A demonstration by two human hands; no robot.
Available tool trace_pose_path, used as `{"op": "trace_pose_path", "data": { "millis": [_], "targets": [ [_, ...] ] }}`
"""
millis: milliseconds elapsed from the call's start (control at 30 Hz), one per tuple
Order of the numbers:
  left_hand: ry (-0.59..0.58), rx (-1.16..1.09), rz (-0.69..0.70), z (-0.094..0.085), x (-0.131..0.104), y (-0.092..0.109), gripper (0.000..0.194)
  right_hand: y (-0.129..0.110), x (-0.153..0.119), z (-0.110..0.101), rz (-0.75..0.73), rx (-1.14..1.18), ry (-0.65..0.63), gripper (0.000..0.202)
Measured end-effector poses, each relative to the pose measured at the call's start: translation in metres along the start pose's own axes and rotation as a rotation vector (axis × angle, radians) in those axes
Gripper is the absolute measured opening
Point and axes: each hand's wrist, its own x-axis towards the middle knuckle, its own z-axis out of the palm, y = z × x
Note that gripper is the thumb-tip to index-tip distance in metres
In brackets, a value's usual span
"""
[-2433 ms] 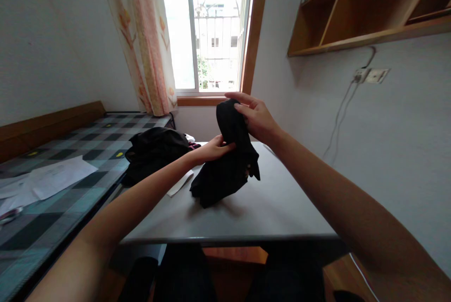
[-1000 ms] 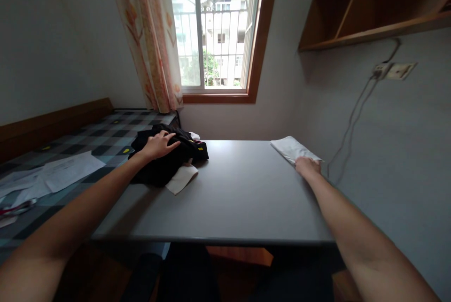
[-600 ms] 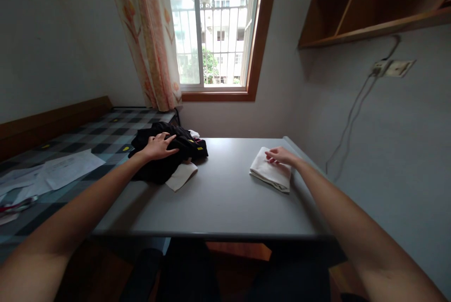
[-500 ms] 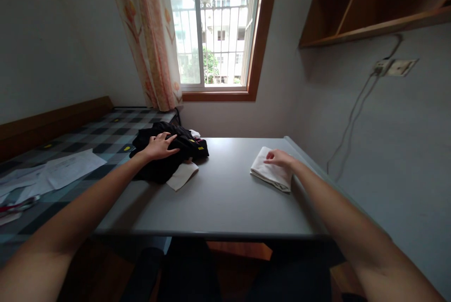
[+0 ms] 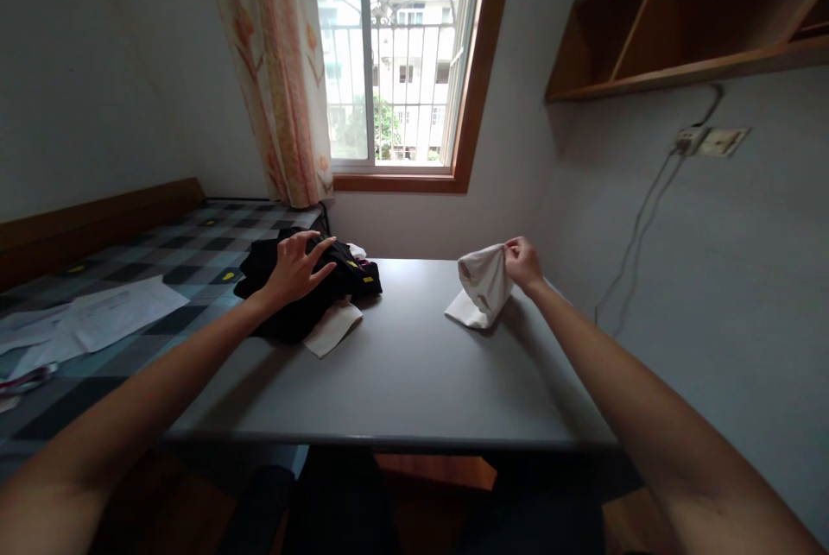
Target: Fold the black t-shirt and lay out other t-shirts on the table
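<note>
On the right side of the grey table (image 5: 401,391), my right hand (image 5: 522,263) pinches the upper corner of a white cloth (image 5: 487,279). Part of the cloth is lifted and its lower fold rests on the tabletop. My left hand (image 5: 299,268) is over a heap of black clothes (image 5: 350,274) at the table's left, fingers spread and holding nothing. A smaller cream cloth piece (image 5: 333,327) sticks out from the front of the heap and lies flat.
Left of the table is a bed with a checked cover (image 5: 136,257) and some papers (image 5: 97,313). A window and curtain (image 5: 278,63) are behind; a wooden shelf (image 5: 648,72) and a socket with cables (image 5: 692,141) are on the right wall.
My right hand has risen with a corner of the white cloth, which lay folded flat before. My left hand has lifted slightly off the black heap, fingers still spread.
</note>
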Motion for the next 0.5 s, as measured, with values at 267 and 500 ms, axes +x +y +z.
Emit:
{"op": "trace_pose_path", "data": {
  "millis": [267, 500],
  "targets": [
    [-0.127, -0.785, -0.005, -0.001, 0.035, 0.067, 0.041, -0.082, 0.015, -0.007, -0.064, 1.039, 0.000, 0.029],
    [-0.803, -1.228, 0.071, 0.007, 0.034, 0.122, 0.053, -0.149, -0.029, 0.004, -0.122, 1.046, -0.258, 0.035]
  ]
}}
